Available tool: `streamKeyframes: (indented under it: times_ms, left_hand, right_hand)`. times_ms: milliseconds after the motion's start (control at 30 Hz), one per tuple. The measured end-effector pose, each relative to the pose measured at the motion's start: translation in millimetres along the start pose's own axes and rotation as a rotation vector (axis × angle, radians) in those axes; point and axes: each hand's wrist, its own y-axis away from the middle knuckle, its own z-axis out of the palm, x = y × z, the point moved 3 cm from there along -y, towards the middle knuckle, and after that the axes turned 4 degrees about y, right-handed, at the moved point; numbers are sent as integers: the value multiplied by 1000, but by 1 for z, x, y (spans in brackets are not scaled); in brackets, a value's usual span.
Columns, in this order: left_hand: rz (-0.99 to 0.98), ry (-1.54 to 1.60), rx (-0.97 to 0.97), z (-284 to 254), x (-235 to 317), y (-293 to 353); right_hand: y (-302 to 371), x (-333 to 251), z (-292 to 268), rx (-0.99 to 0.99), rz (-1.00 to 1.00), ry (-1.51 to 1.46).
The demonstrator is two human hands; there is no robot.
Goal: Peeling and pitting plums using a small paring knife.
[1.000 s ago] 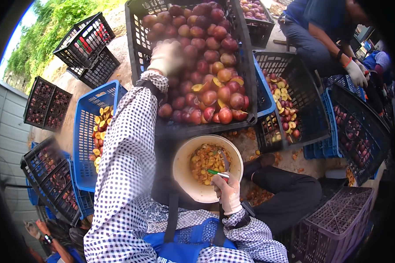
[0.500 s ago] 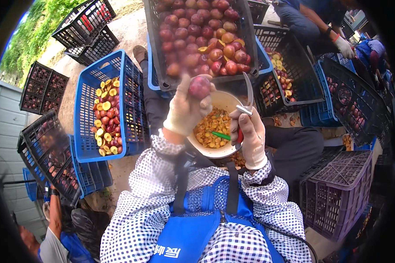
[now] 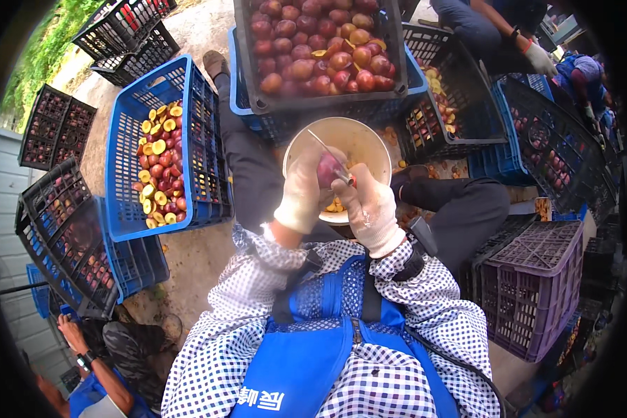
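My left hand [image 3: 301, 194], in a pale work glove, is closed around a dark red plum [image 3: 328, 171]. Gloved as well, my right hand [image 3: 373, 209] grips a small knife with a curved blade [image 3: 323, 145] and a red part at its handle. The blade lies across the plum; how far it has cut in I cannot tell. Both hands are over a cream-white bucket [image 3: 375, 143], whose visible contents are small orange-yellow pieces [image 3: 335, 206]. My hands cover much of the bucket's inside.
Straight ahead, a black crate [image 3: 320, 106] of whole plums rests on a blue one. A blue crate [image 3: 111, 174] of halved plums stands left; a black crate [image 3: 447, 148] holds more at right. A purple crate [image 3: 533, 299] is lower right. Other people sit at both sides.
Both hands have come down and together over the bucket. The knife, held apart from the plum before, now lies across it. At lower left, another person's arms have moved.
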Motion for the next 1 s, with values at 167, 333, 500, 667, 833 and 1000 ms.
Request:
streamKeyframes:
  times_ms: [167,333,500,667,833,1000]
  left_hand:
    - [-78,-41,58,-8,-14,3]
    - [577,-605,24,-27,-15,-8]
    - [250,-194,-75,-30,-19,-10]
    - [42,125,-345,-37,6,-4]
    - [96,60,-429,-21,26,18]
    - [88,81,-409,-31,20,16]
  right_hand:
    - [14,23,14,-153,156,-47]
    - [17,39,32,-213,339,-274]
    - [19,26,25,-412,754,-1140]
    - [23,8,-13,-132,366,-736]
    - [21,16,-13,-76,100,-230]
    - [20,8,-6,-115,61,-123]
